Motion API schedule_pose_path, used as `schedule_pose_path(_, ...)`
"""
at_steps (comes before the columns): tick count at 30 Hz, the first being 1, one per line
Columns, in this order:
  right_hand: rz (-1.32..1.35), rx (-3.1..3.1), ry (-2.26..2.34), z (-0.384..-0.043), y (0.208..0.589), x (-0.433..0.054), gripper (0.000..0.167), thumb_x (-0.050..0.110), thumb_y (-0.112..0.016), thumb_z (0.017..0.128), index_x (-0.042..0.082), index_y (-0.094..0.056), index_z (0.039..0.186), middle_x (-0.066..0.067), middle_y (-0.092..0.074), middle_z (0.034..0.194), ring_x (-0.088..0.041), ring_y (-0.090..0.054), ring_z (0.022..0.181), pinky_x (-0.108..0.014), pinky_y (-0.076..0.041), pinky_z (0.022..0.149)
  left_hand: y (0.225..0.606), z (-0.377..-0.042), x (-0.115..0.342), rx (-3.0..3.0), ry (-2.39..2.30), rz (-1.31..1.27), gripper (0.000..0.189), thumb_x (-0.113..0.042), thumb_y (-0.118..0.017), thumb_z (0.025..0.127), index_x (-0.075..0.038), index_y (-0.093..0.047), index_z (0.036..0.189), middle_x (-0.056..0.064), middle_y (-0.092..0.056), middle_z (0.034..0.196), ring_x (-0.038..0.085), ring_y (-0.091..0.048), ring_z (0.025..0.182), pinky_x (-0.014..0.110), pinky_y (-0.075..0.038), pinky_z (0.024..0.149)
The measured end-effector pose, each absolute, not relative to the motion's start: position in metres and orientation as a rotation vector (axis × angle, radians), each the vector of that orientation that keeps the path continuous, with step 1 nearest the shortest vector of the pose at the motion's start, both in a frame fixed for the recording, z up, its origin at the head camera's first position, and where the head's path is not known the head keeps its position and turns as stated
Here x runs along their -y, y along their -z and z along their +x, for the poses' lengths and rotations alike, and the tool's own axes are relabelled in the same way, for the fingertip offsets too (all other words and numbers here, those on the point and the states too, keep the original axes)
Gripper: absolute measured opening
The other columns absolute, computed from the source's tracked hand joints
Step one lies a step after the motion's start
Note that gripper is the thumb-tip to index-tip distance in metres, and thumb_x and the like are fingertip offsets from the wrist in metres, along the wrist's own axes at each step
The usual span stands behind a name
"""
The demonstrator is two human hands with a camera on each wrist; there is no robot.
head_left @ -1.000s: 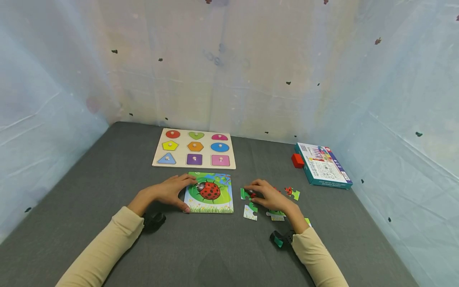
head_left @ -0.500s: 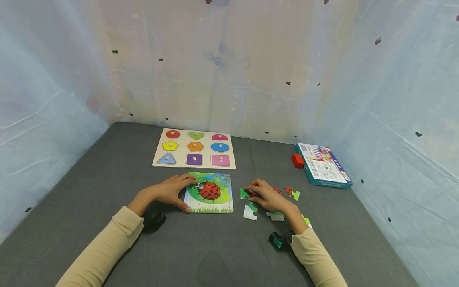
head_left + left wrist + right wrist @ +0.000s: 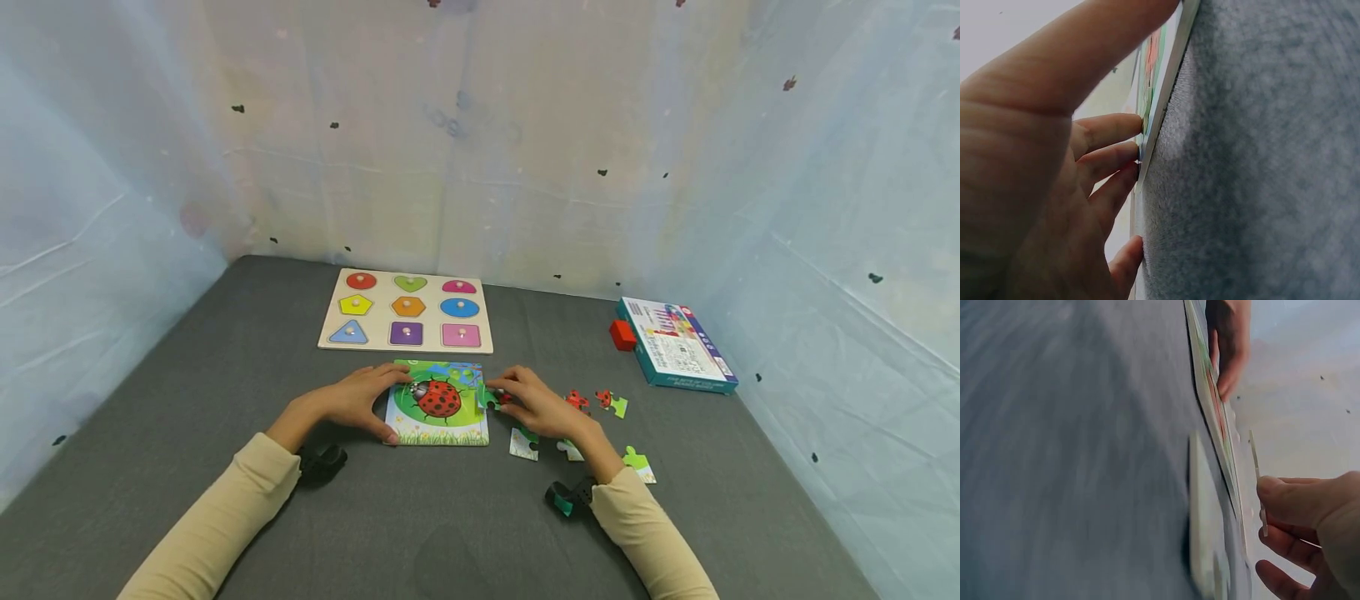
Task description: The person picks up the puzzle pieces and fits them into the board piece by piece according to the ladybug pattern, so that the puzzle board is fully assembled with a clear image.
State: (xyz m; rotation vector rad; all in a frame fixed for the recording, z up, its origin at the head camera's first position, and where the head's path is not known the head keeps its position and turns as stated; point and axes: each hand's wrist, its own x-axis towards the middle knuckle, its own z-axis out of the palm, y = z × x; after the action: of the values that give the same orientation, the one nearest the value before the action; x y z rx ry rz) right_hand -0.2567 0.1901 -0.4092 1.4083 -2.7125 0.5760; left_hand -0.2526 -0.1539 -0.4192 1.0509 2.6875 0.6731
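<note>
A square ladybug picture board point(image 3: 442, 429) lies on the grey table. My left hand point(image 3: 358, 396) rests along its left side, fingertips on its upper left part and thumb at the near left corner. The left wrist view shows these fingers extended against the board's edge. My right hand point(image 3: 543, 408) pinches a green jigsaw piece point(image 3: 486, 398) between thumb and fingers at the board's right edge. In the right wrist view this thin piece point(image 3: 1255, 456) stands edge-on, raised above the board. A white-and-green jigsaw piece point(image 3: 522, 446) lies below the right hand.
Other jigsaw pieces lie to the right, including a red-and-green one point(image 3: 611, 403) and a light green one point(image 3: 638, 465). Behind the board lies a wooden shape puzzle point(image 3: 381, 310) with knobs. A red block point(image 3: 622, 336) sits beside a teal-edged box point(image 3: 678, 346) at right.
My right hand has lifted the green jigsaw piece from the table and moved left with it to the board's right edge. My left hand has stayed in place.
</note>
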Motion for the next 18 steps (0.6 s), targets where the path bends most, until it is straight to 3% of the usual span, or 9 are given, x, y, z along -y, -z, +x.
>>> schedule_pose_path(18, 1.610, 2.550, -0.388, -0.256, 0.403, -0.104, 0.035, 0.009, -0.057, 0.093, 0.004, -0.055, 0.127, -0.010, -0.052, 0.115, -0.018, -0.047, 0.097, -0.031, -0.041, 0.083, 0.419, -0.252, 0.154, -2.684, -0.676, 1.061, 0.096, -0.060, -0.074, 0.068, -0.005, -0.039, 0.139, 0.017, -0.030, 0.147, 0.035, -0.027, 0.135, 0.060, -0.019, 0.105)
